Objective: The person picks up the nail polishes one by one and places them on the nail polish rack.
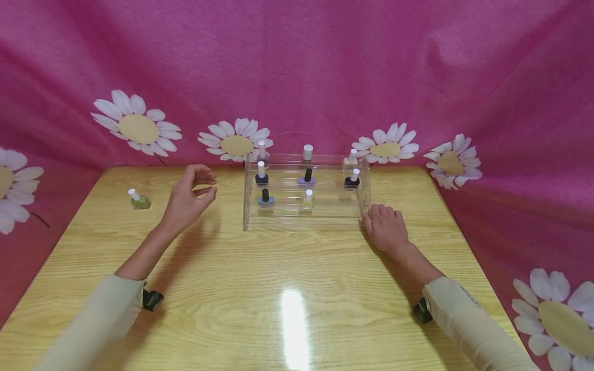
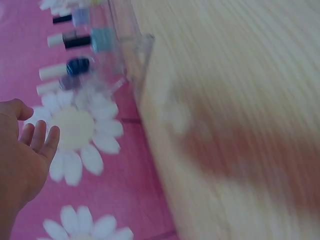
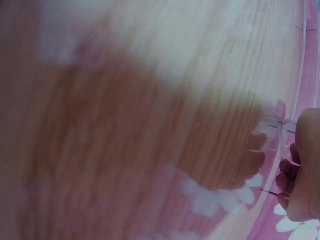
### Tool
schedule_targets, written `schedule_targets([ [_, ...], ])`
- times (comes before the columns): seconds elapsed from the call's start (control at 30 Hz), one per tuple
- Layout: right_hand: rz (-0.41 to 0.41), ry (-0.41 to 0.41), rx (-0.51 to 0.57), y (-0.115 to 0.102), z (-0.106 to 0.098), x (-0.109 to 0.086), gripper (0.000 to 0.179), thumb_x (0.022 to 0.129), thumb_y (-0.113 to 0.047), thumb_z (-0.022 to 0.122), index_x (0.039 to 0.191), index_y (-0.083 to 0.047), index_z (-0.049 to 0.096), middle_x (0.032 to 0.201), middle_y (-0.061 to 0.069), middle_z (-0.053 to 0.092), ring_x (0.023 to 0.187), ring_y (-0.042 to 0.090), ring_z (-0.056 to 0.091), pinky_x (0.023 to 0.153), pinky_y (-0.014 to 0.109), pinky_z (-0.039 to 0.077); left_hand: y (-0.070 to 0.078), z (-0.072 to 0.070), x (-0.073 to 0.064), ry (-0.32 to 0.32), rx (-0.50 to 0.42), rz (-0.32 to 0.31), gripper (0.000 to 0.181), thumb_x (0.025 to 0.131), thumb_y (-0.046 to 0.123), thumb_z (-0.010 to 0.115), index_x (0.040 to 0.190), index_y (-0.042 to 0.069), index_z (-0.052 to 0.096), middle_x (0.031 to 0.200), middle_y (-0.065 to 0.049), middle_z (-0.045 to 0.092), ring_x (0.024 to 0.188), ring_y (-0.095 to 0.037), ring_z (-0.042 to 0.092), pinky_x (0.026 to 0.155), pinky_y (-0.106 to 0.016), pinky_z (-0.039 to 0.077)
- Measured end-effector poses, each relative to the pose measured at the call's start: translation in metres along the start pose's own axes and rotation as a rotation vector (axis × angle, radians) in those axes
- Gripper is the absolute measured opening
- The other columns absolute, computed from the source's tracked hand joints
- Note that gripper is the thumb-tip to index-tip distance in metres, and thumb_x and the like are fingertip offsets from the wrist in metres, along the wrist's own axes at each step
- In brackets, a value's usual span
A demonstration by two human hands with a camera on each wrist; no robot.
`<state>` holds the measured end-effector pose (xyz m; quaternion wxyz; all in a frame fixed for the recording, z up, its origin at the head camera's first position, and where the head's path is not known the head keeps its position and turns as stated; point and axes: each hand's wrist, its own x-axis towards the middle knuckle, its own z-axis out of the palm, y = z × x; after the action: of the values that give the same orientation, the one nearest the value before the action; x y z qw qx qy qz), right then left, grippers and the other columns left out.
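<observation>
A clear tiered acrylic rack (image 1: pixel 283 219) stands at the back of the table with several nail polish bottles on its steps. Front step: a light blue bottle (image 1: pixel 266 200) with a black cap and a yellow bottle (image 1: pixel 308 202). Behind them sit a dark blue (image 1: pixel 262 179), a lavender (image 1: pixel 307 181) and a black bottle (image 1: pixel 351 182). My left hand (image 1: pixel 185 198) hovers left of the rack, fingers loosely bent, holding nothing. A green nail polish bottle (image 1: pixel 141 202) is on the table to its left. My right hand (image 1: pixel 386 226) rests at the rack's front right corner, thumb against it.
The top step carries a mauve bottle (image 1: pixel 263 157), a white-capped bottle (image 1: pixel 308 153) and a beige bottle (image 1: pixel 350 162). A pink cloth (image 1: pixel 306 77) with daisies hangs behind and beside the wooden table (image 1: pixel 223 309). Light glares off its front middle.
</observation>
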<state>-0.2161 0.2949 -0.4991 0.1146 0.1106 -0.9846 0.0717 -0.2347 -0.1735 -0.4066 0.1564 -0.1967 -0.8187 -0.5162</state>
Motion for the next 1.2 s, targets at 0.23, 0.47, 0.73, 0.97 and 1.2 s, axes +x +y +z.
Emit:
schedule_targets([
  [0.23,0.003,-0.006,0.001,0.0,-0.001,0.001,0.038,0.108,-0.03,0.035,0.08,-0.006,0.042,0.078,0.011,0.045,0.079,0.038,0.05,0.067,0.047,0.036,-0.019,-0.039,-0.017,0.093,0.032,-0.046,0.04,0.087,-0.014,0.062,0.123,-0.011,0.045,0.111,-0.009,0.058,0.099,0.002,0.058,0.082,-0.012,0.049],
  [0.47,0.002,0.0,0.005,0.001,0.0,0.001,0.037,0.108,-0.03,0.035,0.081,-0.006,0.042,0.079,0.012,0.046,0.08,0.039,0.05,0.067,0.048,0.036,-0.032,-0.076,-0.031,0.222,0.077,-0.077,0.041,0.083,-0.013,0.064,0.121,-0.004,0.051,0.106,0.009,0.058,0.098,0.001,0.058,0.086,-0.014,0.049],
  [0.73,0.009,-0.018,0.006,-0.001,-0.002,0.001,0.037,0.108,-0.03,0.036,0.08,-0.006,0.042,0.078,0.011,0.044,0.08,0.038,0.049,0.067,0.047,0.035,-0.052,-0.108,-0.042,0.309,0.142,-0.217,0.038,0.085,-0.009,0.061,0.12,0.001,0.051,0.105,0.017,0.053,0.1,0.0,0.054,0.09,-0.013,0.046],
  [0.97,0.006,-0.015,0.006,-0.001,-0.002,-0.001,0.038,0.108,-0.031,0.036,0.08,-0.007,0.041,0.078,0.01,0.044,0.08,0.037,0.049,0.067,0.047,0.035,-0.074,-0.121,-0.047,0.289,0.136,-0.277,0.044,0.086,-0.005,0.066,0.122,0.013,0.049,0.108,0.015,0.05,0.104,-0.008,0.053,0.093,-0.015,0.045],
  [1.2,-0.005,0.013,0.001,0.0,0.0,0.0,0.037,0.107,-0.031,0.038,0.079,-0.007,0.04,0.077,0.011,0.044,0.078,0.038,0.049,0.066,0.047,0.035,-0.085,-0.129,-0.044,0.228,0.215,-0.334,0.055,0.089,0.0,0.067,0.134,-0.009,0.037,0.113,0.015,0.044,0.107,-0.011,0.051,0.097,-0.021,0.045],
])
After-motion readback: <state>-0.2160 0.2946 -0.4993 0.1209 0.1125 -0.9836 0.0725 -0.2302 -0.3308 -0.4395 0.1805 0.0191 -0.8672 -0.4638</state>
